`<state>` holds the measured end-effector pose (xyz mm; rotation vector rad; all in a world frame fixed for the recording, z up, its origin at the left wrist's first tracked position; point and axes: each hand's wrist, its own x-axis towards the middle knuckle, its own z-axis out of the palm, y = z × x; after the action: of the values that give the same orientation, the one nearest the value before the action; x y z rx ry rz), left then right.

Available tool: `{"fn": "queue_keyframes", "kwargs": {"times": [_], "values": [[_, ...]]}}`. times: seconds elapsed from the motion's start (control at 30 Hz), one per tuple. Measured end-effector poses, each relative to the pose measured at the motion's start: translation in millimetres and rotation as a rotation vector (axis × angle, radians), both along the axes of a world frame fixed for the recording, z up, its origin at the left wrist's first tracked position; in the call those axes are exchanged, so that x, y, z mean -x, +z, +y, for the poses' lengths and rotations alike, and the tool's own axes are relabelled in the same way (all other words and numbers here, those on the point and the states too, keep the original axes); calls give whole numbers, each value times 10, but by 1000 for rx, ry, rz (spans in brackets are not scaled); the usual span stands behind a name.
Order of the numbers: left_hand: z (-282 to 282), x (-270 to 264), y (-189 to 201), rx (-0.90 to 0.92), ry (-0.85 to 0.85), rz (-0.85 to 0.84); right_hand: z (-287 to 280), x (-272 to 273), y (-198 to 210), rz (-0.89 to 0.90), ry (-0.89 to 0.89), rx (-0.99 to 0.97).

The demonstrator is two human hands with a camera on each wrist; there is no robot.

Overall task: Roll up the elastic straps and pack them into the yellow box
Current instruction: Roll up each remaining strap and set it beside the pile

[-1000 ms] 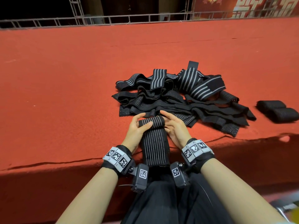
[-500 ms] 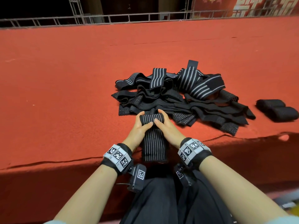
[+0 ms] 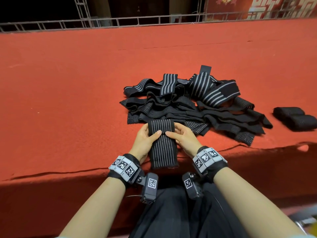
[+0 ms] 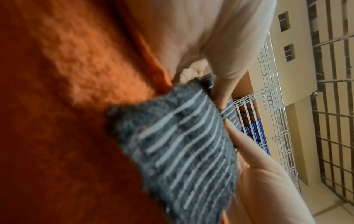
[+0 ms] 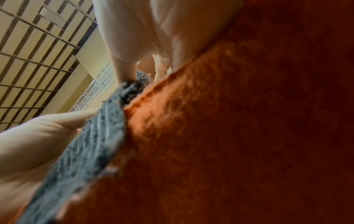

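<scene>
Currently my left hand (image 3: 145,139) and right hand (image 3: 184,139) each grip the half-rolled strap (image 3: 163,143) at the near edge of the red table (image 3: 68,91), just before the strap pile (image 3: 188,107).

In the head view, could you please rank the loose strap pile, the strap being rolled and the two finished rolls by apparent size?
1. loose strap pile
2. strap being rolled
3. two finished rolls, though wide-angle edge distortion leaves the last two places unsure.

Head camera looks down over the hands; both wrist cameras sit low, close against the same strap (image 3: 163,145).
</scene>
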<state>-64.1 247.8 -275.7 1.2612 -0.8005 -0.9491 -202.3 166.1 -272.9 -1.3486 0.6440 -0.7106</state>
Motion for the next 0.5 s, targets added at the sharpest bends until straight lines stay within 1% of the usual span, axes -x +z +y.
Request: {"fn": "queue_keyframes", "kwargs": {"times": [0.1,0.17,0.23,0.33,0.4,0.5], "values": [[6,12,10,8,22,20,-4,6,-5,-23,-14,33],[-6,16,9,-4,39,6,-23,9,-28,-60,-39,13],[-19,18,11,-23,34,-53,-33,19,-40,-73,-69,15],[-33,55,40,-38,-33,-137,-48,32,-69,-81,-102,48],[-24,84,63,-33,-55,-151,-38,31,-73,-97,-115,48],[-22,64,50,-21,-23,-158,-14,19,-47,-82,-98,47]]}}
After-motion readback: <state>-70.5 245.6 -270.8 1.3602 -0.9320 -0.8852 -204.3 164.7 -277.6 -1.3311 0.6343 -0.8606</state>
